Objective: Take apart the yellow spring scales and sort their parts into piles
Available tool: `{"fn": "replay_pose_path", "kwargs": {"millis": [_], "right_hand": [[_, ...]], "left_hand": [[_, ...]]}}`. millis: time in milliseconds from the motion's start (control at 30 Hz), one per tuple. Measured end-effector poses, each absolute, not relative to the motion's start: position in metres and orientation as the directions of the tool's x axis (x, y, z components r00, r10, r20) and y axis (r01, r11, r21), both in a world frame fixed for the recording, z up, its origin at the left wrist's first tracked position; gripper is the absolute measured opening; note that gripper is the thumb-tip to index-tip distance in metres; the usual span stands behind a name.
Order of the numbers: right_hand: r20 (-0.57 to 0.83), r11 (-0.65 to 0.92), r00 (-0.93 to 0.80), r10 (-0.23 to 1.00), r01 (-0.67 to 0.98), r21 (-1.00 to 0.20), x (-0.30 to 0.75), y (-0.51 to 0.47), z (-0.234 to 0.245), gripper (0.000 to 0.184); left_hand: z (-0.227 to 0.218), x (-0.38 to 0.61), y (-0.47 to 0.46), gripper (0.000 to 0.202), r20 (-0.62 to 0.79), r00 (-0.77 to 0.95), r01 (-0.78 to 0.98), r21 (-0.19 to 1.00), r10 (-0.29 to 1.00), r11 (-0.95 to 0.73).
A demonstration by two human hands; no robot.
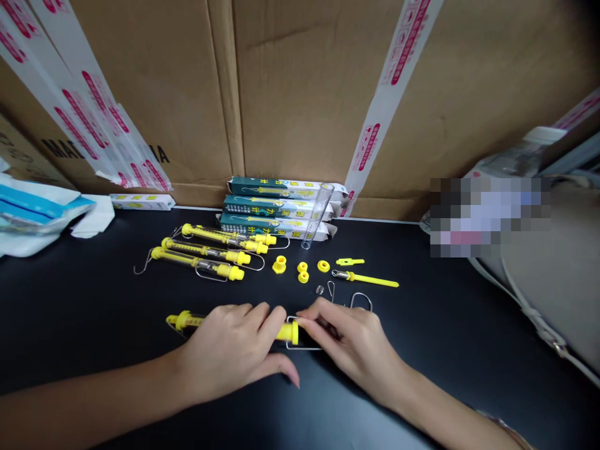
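Observation:
A spring scale with yellow end parts [289,332] lies across the near middle of the black table. My left hand [234,347] is wrapped over its tube, hiding most of the barrel, with the thumb sticking out below. At the scale's right end, my right hand [354,340] pinches a bent wire loop [304,348] beside the yellow cap. The right part of that loop is hidden under my fingers. Just beyond my right hand are another wire loop [362,295], a small wire hook [330,289] and a tiny spring [319,290].
Three assembled spring scales [201,259] lie at back left. Yellow collars [280,265], a yellow rod with a spring [375,280] and an upright clear tube [316,219] stand behind my hands. Beyond are boxes [276,225], cardboard [300,94], a bottle [510,156] and a bag [553,262].

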State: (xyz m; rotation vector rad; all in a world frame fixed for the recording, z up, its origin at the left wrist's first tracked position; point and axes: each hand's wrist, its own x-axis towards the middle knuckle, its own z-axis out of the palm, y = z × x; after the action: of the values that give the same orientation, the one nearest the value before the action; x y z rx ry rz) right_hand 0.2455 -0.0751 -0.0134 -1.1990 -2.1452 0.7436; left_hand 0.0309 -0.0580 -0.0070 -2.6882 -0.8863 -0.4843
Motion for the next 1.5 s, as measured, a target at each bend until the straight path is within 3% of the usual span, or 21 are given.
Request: {"fn": "replay_pose_path", "kwargs": {"millis": [267,467,667,867,933,1033,1200,1400,1500], "right_hand": [[0.221,0.451,-0.428,0.876,0.566,-0.691,0.247,-0.077,-0.008,0.021],[0.217,0.426,-0.430,0.876,0.484,-0.765,0.244,-0.078,-0.003,0.015],[0.181,0.331,-0.326,0.928,0.496,-0.803,0.237,-0.082,-0.001,0.010],[0.210,0.427,-0.422,0.882,0.527,-0.735,0.236,-0.089,0.004,0.005],[0.186,0.448,-0.463,0.867,0.559,-0.698,0.235,-0.090,0.007,0.017],[0.210,0.544,-0.529,0.822,0.624,-0.560,0.231,-0.091,0.007,0.029],[0.299,0.635,-0.562,0.772,0.707,-0.311,0.220,-0.096,0.004,0.016],[0.357,0.582,-0.477,0.803,0.756,-0.299,0.219,-0.102,0.003,0.028],[0.318,0.558,-0.459,0.830,0.695,-0.454,0.221,-0.100,0.002,0.030]], "left_hand": [[-0.008,0.031,-0.057,0.052,0.402,0.710,0.662,-0.101,0.578,-0.743],[-0.004,0.031,-0.056,0.055,0.437,0.739,0.618,-0.137,0.513,-0.774],[-0.004,0.030,-0.056,0.021,0.404,0.746,0.623,-0.143,0.529,-0.769],[-0.006,0.029,-0.058,0.017,0.374,0.784,0.586,-0.186,0.495,-0.789],[-0.007,0.029,-0.059,0.019,0.371,0.788,0.588,-0.216,0.491,-0.780],[-0.005,0.028,-0.062,0.022,0.365,0.809,0.565,-0.267,0.461,-0.781],[0.003,0.031,-0.067,0.025,0.404,0.823,0.552,-0.400,0.400,-0.732],[0.005,0.035,-0.070,0.034,0.377,0.831,0.548,-0.438,0.408,-0.712],[0.004,0.036,-0.071,0.023,0.376,0.834,0.545,-0.451,0.404,-0.707]]}}
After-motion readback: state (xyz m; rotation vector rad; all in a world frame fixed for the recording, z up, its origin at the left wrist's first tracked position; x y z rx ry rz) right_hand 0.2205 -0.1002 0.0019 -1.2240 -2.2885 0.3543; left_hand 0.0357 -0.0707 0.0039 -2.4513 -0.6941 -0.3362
